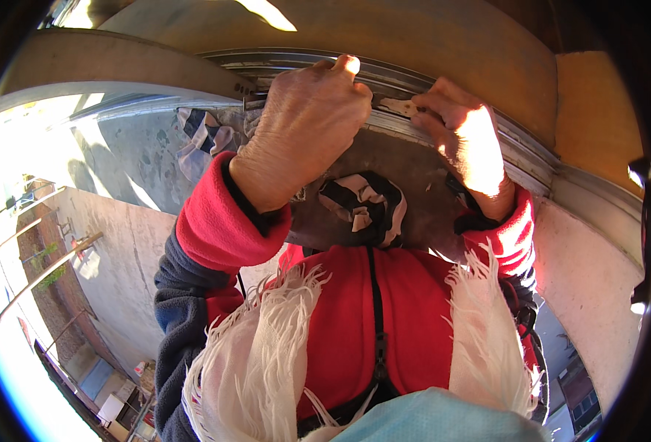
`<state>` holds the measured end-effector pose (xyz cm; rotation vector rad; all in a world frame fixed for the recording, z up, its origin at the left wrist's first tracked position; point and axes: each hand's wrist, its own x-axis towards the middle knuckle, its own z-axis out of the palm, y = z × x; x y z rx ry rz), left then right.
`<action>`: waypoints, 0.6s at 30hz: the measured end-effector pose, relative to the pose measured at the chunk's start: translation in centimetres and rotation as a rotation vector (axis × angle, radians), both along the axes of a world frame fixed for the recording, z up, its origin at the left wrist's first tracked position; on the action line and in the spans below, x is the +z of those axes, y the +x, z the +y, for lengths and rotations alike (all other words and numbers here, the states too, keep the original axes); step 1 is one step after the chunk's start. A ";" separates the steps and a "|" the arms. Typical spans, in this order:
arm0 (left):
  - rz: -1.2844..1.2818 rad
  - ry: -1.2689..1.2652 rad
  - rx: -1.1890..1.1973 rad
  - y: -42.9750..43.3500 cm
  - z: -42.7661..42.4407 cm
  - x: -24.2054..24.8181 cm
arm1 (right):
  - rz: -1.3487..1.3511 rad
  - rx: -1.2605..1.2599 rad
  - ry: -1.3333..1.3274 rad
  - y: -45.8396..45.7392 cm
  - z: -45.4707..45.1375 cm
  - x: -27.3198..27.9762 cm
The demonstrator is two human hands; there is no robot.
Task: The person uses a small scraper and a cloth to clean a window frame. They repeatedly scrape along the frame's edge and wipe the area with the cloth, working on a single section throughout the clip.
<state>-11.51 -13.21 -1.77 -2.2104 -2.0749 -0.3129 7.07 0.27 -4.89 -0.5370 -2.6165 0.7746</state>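
Observation:
My left hand (313,124) is a loose fist, knuckles up, over the metal window track (381,83). Its palm is hidden, so what it may hold does not show. A small metal piece (253,102) sticks out by its wrist side, at the end of a frame bar. My right hand (463,138), partly in harsh sunlight, pinches the end of a thin, pale, flat piece (396,106) lying along the track. Below the hands, a crumpled striped cloth (367,204) rests on the dark ledge (425,166).
Another striped cloth (207,135) lies on the grey ledge (121,138) to the left. A wide frame bar (121,63) reaches in from the left. Beyond the track stands a brownish panel (414,33). Past the pale wall (115,243) is a drop to the ground far below.

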 end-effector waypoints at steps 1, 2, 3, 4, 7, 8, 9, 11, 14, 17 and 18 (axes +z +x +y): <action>0.004 -0.008 0.000 0.1 0.0 0.1 | -0.001 0.010 0.002 0.1 0.0 0.0; 0.008 -0.015 0.000 0.2 0.0 0.3 | -0.009 0.012 0.001 0.1 0.1 0.0; 0.012 -0.023 0.001 0.2 0.0 0.4 | -0.006 0.016 0.004 0.1 0.1 0.0; 0.016 -0.025 -0.002 0.3 0.1 0.5 | -0.001 0.017 0.010 0.1 0.1 -0.1; 0.013 -0.019 -0.004 0.5 0.2 0.7 | -0.011 0.013 0.014 0.0 0.1 -0.2; 0.002 -0.012 -0.002 0.6 0.2 0.8 | -0.005 0.014 0.012 0.0 0.1 -0.2; -0.009 -0.005 -0.001 0.6 0.2 0.8 | 0.001 0.014 0.010 0.1 0.1 -0.2; -0.020 -0.045 0.036 0.4 0.0 0.8 | 0.025 0.005 -0.011 0.1 0.0 -0.2; -0.042 0.013 0.036 -0.3 -0.3 0.6 | 0.053 -0.030 -0.063 0.2 -0.3 -0.3; -0.056 0.034 0.052 -1.1 -0.7 0.4 | 0.032 -0.012 -0.041 0.7 0.0 -0.1; -0.057 0.027 0.066 -1.2 -0.9 0.3 | 0.027 0.029 0.019 0.9 0.2 0.0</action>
